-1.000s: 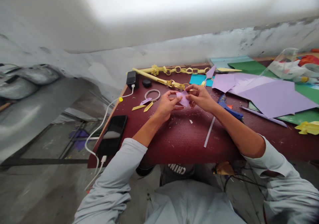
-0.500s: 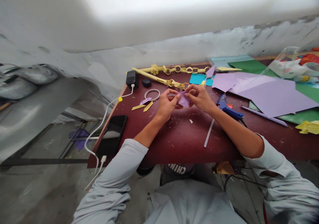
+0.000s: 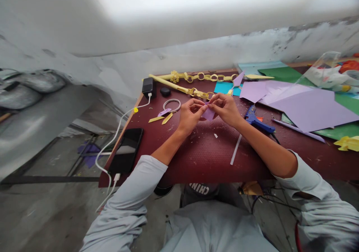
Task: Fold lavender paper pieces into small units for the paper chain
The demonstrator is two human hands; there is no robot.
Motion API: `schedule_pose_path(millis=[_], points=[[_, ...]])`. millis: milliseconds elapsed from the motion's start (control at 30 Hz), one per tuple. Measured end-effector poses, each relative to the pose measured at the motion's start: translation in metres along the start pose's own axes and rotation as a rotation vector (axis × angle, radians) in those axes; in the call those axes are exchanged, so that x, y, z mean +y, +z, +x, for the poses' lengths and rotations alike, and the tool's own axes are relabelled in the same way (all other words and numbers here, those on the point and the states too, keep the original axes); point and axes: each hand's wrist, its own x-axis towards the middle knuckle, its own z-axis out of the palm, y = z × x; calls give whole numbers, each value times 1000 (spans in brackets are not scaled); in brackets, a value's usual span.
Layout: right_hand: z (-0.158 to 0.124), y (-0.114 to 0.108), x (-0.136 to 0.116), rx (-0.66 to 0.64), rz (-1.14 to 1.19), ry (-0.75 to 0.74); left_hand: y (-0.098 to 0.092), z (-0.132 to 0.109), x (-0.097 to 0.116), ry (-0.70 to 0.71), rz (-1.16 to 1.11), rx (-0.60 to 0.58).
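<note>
A small piece of purple paper [image 3: 208,114] is held between my two hands above the dark red table [image 3: 179,154]. My left hand [image 3: 192,114] pinches its left side with thumb and fingertips. On the other side, my right hand [image 3: 224,109] grips the paper's upper right edge, fingers bent and pressed together. Part of the paper is hidden behind the fingers. Just beyond the hands lies a yellow paper chain [image 3: 200,94]. A blue glue gun [image 3: 256,120] rests by my right forearm, and a white glue stick [image 3: 236,150] lies below my right wrist.
At left are a roll of tape [image 3: 171,105], yellow paper strips [image 3: 167,118], a black phone [image 3: 126,150] and a power bank [image 3: 148,87] with a white cable [image 3: 119,123]. Purple sheets [image 3: 305,108] and green sheets [image 3: 283,75] overlap at right. A wall [image 3: 196,54] stands behind.
Both hands stay in nearly the same place on the purple paper, with the left fingers shifted slightly closer over it. The view has moved very little.
</note>
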Motion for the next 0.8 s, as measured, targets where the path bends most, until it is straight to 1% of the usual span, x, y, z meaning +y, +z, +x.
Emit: schedule_pose_path(millis=[67,167,300,400,533,633,800], points=[[0,0,-1,3,15,4,0,0,-1,2,-8,-14],[0,0,-3,8,23,4,0,2,-3,-18,-28,9],[1,-2,-3,-11,23,-30,-3,5,-4,-67,-94,39],[3,-6,-2,-19,-22,-67,-5,6,-5,-105,-116,43],[6,-14,-2,-10,-205,-204,-7,7,-5,-146,-137,26],[6,-21,-4,-45,-322,-302,-7,6,-4,-164,-170,14],[4,-25,-10,-123,-380,-360,-6,5,-1,-188,-181,22]])
